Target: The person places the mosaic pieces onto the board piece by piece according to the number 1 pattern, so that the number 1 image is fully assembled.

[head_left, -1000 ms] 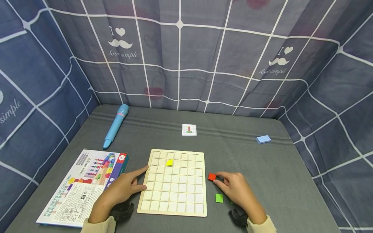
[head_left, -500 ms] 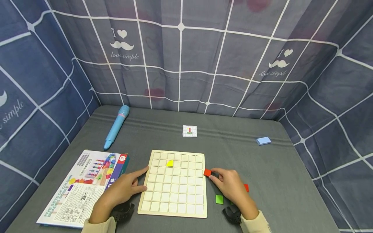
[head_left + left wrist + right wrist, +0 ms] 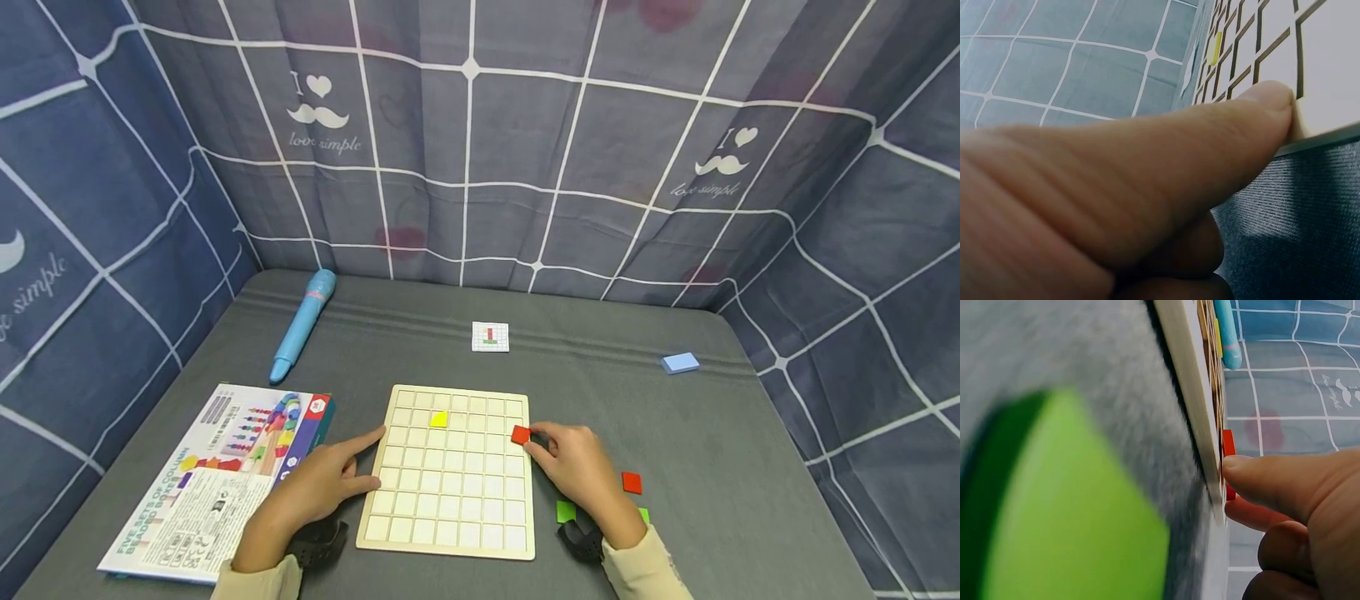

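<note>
In the head view, the right hand [image 3: 577,467] pinches a red square tile [image 3: 521,435] by its edge, at 2 o'clock on the wooden grid board [image 3: 480,533]. The left hand [image 3: 318,483], thumb and index finger spread, touches the board's 9 o'clock side. A yellow tile [image 3: 438,419] sits near 12 o'clock. Toward 4 o'clock, the black wrist mount [image 3: 579,540] partly hides a green tile [image 3: 566,512] on the desk [image 3: 750,467]; a low wrist could drag that tile.

In the left wrist view, one straight digit meets the board's edge; so slight a hold might let the board swivel if bumped.

In the right wrist view, thumb and finger hold the red tile at the rim; I cannot tell whether it touches. Lowered too far, it could catch a ridge and slip.
</note>
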Demonstrator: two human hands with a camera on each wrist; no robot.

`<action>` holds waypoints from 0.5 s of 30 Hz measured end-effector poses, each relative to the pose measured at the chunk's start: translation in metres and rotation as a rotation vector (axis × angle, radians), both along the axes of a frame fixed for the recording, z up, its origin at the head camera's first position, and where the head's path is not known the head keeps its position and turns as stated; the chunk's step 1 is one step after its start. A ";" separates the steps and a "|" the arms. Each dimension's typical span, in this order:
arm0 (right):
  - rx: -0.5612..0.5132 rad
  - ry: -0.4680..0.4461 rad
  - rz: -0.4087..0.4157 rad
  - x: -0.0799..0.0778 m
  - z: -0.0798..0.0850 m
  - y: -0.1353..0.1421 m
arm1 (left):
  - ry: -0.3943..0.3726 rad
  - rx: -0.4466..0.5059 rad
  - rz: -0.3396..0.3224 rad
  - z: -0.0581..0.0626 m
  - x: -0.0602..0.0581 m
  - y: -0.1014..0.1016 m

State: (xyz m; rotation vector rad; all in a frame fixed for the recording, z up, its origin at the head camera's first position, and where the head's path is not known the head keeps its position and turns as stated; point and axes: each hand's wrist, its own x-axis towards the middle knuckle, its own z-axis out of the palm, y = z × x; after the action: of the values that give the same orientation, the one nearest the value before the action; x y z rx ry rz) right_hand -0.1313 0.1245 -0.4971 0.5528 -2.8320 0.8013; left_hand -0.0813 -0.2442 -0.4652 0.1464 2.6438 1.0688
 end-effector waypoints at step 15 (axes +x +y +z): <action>0.000 0.033 0.064 -0.010 -0.001 -0.027 | -0.003 0.016 -0.013 0.000 0.001 -0.001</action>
State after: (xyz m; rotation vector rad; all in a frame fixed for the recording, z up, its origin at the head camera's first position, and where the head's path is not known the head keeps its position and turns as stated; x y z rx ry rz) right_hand -0.1414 0.0973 -0.4980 0.6537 -2.7975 0.7952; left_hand -0.0805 -0.2456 -0.4649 0.1658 2.6285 1.0859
